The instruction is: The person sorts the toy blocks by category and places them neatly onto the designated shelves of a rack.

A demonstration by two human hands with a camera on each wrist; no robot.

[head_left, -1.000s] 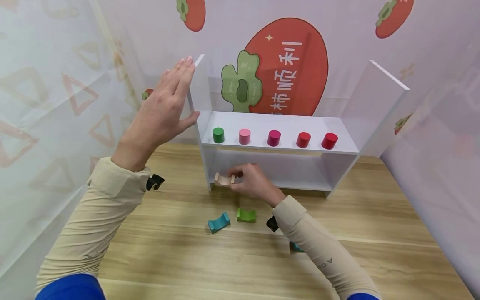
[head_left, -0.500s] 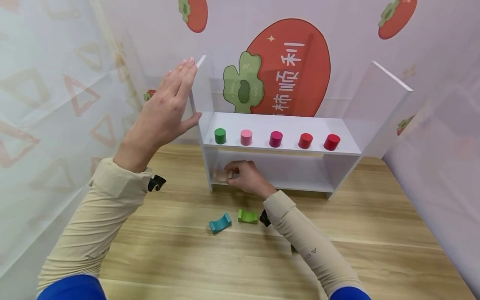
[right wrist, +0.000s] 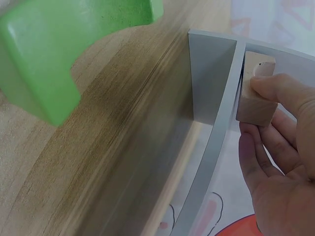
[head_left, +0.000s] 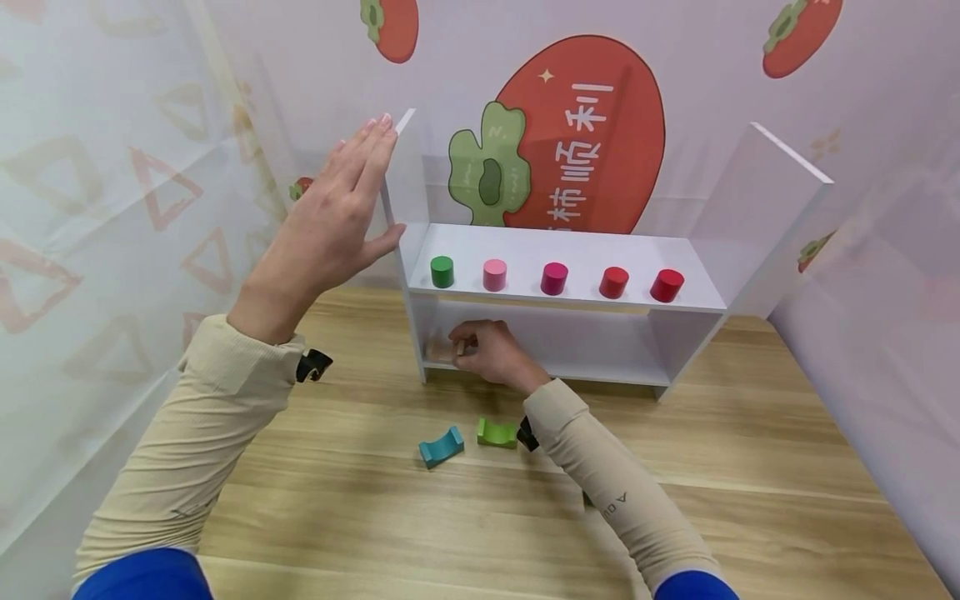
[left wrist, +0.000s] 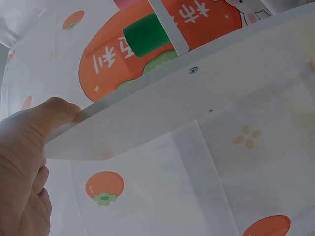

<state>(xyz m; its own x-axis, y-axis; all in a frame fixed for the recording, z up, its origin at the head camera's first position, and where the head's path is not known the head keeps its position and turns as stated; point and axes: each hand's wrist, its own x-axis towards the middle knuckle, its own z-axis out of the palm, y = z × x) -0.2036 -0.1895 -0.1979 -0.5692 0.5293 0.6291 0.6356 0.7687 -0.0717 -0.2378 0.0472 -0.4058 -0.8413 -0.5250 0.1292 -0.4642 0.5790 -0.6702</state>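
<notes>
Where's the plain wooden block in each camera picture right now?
Head: the wooden block is left of centre, at the left end of the white shelf's lower level, partly hidden by the right hand.
Left wrist: not in it.
Right wrist: upper right, between thumb and fingers.
Shared landmark: the white shelf, visible in all three.

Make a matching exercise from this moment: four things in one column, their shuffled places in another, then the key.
1. Green solid cylinder
2. Blue curved block
3. Unpainted wooden curved block
4. Left hand

A. On the wood-grain table, beside the light-green curved block
B. Against the upright white left side panel
C. Pinched by the right hand, at the lower white shelf
D. Leftmost on the upper white shelf

Pairs: 1-D; 2-A; 3-C; 4-B
</notes>
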